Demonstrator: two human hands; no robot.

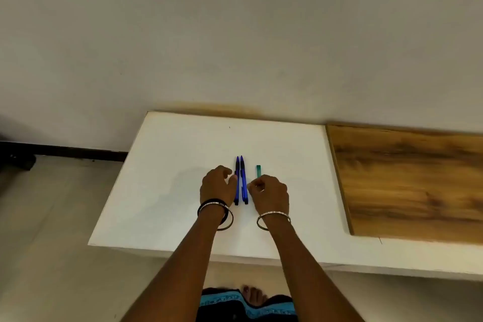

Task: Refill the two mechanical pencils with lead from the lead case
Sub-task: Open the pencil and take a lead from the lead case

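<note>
Two mechanical pencils (243, 185), centre frame, side by side on white table (170, 191); lead case (258, 171) just right. Light and slick, lead brittle, I judge; I'd pinch mid-barrel. Left hand (218, 185) loosely curled, touching one pencil, gripping nothing. Right hand (270, 195) curled over case's near end; grip unclear.

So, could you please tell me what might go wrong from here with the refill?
1. The two blue mechanical pencils lie close side by side; the left hand, at the left one, could nudge the other and set it rolling.
2. The green lead case is small, its near end hidden by the right hand; a fumbled opening might spill its contents.
</note>
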